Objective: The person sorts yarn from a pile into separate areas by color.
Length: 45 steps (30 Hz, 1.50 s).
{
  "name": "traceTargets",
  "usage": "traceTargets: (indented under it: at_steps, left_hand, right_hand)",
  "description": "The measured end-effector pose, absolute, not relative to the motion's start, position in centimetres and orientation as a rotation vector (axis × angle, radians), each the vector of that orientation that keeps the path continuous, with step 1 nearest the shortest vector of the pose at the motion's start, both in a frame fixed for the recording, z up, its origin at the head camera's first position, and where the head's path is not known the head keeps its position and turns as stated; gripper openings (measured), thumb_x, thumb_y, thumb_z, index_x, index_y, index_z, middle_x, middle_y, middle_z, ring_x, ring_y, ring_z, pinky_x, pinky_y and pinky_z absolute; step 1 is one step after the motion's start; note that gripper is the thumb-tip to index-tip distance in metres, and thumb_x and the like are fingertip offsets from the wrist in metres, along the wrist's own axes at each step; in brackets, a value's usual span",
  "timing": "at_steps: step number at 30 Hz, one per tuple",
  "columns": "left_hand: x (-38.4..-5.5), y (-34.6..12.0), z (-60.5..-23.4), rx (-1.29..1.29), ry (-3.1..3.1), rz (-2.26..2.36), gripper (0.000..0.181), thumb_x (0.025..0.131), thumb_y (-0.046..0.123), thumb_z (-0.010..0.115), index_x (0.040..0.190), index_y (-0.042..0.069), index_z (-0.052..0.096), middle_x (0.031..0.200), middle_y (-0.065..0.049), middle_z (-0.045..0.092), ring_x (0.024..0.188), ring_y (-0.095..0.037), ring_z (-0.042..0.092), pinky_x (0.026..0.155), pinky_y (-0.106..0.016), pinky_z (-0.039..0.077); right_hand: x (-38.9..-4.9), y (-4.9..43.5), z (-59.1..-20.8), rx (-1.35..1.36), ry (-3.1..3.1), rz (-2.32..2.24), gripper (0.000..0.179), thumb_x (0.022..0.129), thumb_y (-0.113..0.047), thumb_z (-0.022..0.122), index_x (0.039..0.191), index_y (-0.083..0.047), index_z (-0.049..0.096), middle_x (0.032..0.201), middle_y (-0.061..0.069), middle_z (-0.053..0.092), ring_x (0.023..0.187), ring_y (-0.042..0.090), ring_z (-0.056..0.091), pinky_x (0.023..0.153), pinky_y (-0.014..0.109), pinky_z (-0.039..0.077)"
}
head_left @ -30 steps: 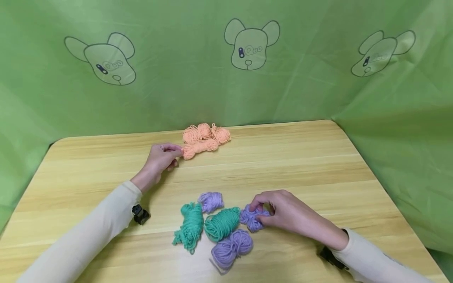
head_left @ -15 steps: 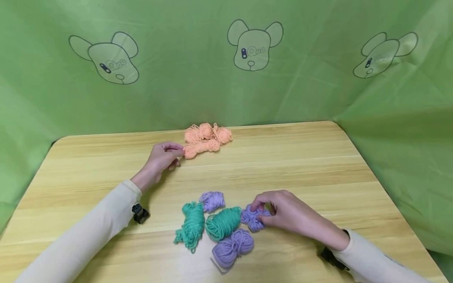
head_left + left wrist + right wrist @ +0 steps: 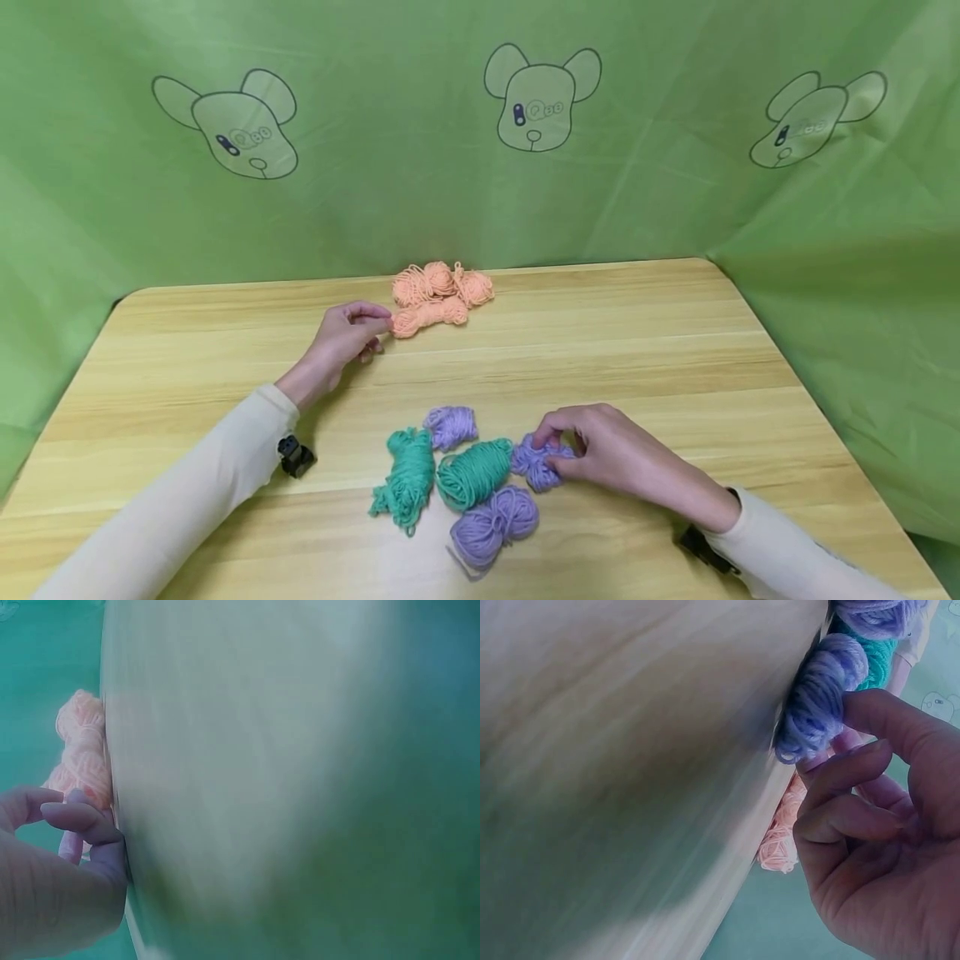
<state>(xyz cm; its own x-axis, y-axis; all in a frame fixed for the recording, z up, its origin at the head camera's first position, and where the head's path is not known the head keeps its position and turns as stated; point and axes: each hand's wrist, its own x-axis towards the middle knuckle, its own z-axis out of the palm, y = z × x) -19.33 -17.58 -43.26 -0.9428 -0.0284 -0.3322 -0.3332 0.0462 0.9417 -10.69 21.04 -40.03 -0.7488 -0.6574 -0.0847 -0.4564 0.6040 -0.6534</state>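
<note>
My left hand point(image 3: 343, 335) pinches the near-left end of a peach skein of yarn point(image 3: 429, 316) at the table's back edge. In the left wrist view that peach skein point(image 3: 82, 754) lies just beyond the curled fingers, which partly hide its end. At front right, my right hand point(image 3: 611, 446) holds a small purple skein of yarn point(image 3: 536, 463) between thumb and fingers. The right wrist view shows the same purple skein point(image 3: 817, 697) against the thumb. Left of it lie a green skein point(image 3: 474, 475), a larger purple skein point(image 3: 493, 527), another green skein point(image 3: 408, 477) and a purple bundle point(image 3: 450, 427).
More peach yarn point(image 3: 442, 283) sits behind the pinched skein, against the green curtain point(image 3: 390, 200) with printed mouse heads. The wooden table point(image 3: 637, 342) has rounded back corners. Black wrist cameras point(image 3: 296, 456) are strapped on both sleeves.
Both hands keep their holds, with the yarn in the same places on the table. The whole head view has shifted only slightly.
</note>
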Motion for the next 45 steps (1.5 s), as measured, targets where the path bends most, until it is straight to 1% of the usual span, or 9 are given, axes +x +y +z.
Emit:
traceTargets:
  at_steps: [7,12,19,22,29,32,40,45]
  left_hand:
    - [-19.3,-17.7,-43.3,-0.384,2.091,2.010,0.029,0.103,0.010,0.075,0.128,-0.002,0.066,0.098,-0.006,0.071,0.066,-0.012,0.062,0.052,-0.020,0.048]
    - [-19.1,-17.9,-43.2,-0.393,2.096,2.010,0.031,0.104,0.009,0.072,0.131,-0.003,0.064,0.105,-0.008,0.073,0.066,-0.011,0.063,0.052,-0.020,0.048]
    - [-18.4,-18.1,-42.9,-0.367,2.113,2.021,0.034,0.105,0.009,0.070,0.134,-0.005,0.061,0.115,-0.014,0.073,0.067,-0.011,0.063,0.052,-0.020,0.047]
    - [-18.1,-18.1,-42.9,-0.355,2.117,2.028,0.036,0.106,0.010,0.069,0.137,-0.005,0.058,0.117,-0.015,0.072,0.068,-0.012,0.063,0.053,-0.020,0.047]
    - [-17.7,-18.1,-42.8,-0.377,2.124,2.004,0.033,0.108,0.012,0.067,0.136,-0.001,0.057,0.125,-0.018,0.066,0.075,-0.015,0.063,0.057,-0.021,0.049]
    - [-17.4,-18.1,-42.7,-0.365,2.135,1.990,0.033,0.107,0.012,0.067,0.136,-0.001,0.057,0.124,-0.018,0.066,0.075,-0.016,0.063,0.057,-0.021,0.049]
    - [-16.2,-17.9,-42.4,-0.302,2.153,1.973,0.035,0.107,0.013,0.070,0.136,-0.003,0.058,0.111,-0.013,0.067,0.072,-0.014,0.062,0.055,-0.021,0.047]
    - [-15.2,-17.5,-42.0,-0.248,2.141,1.978,0.035,0.106,0.012,0.070,0.136,-0.003,0.059,0.109,-0.012,0.067,0.073,-0.014,0.062,0.056,-0.021,0.047]
  right_hand:
    - [-10.6,21.0,-40.0,-0.900,2.518,-0.902,0.028,0.087,-0.003,0.087,0.105,-0.024,0.081,0.085,-0.019,0.067,0.066,0.004,0.053,0.059,0.027,0.050]
    - [-10.6,21.0,-40.1,-0.901,2.519,-0.903,0.028,0.087,-0.003,0.087,0.105,-0.024,0.081,0.084,-0.019,0.066,0.067,0.004,0.053,0.059,0.027,0.050]
    - [-10.6,21.0,-40.1,-0.895,2.516,-0.906,0.028,0.087,-0.004,0.087,0.105,-0.024,0.081,0.084,-0.019,0.066,0.068,0.004,0.053,0.060,0.027,0.050]
    - [-10.6,21.0,-40.1,-0.894,2.517,-0.906,0.028,0.087,-0.003,0.087,0.105,-0.024,0.081,0.085,-0.019,0.066,0.067,0.004,0.053,0.059,0.027,0.050]
    - [-10.7,20.9,-40.1,-0.891,2.506,-0.910,0.028,0.087,-0.003,0.087,0.106,-0.023,0.081,0.085,-0.018,0.067,0.066,0.004,0.054,0.058,0.026,0.050]
    - [-10.7,20.9,-40.1,-0.895,2.510,-0.910,0.028,0.087,-0.003,0.087,0.106,-0.024,0.081,0.085,-0.018,0.067,0.065,0.004,0.054,0.058,0.026,0.050]
    - [-10.7,21.1,-40.1,-0.891,2.504,-0.916,0.028,0.087,-0.004,0.087,0.105,-0.024,0.081,0.085,-0.017,0.067,0.065,0.004,0.052,0.058,0.026,0.048]
    - [-10.7,21.1,-40.1,-0.893,2.508,-0.915,0.028,0.087,-0.004,0.087,0.105,-0.025,0.081,0.084,-0.018,0.066,0.067,0.004,0.053,0.059,0.027,0.049]
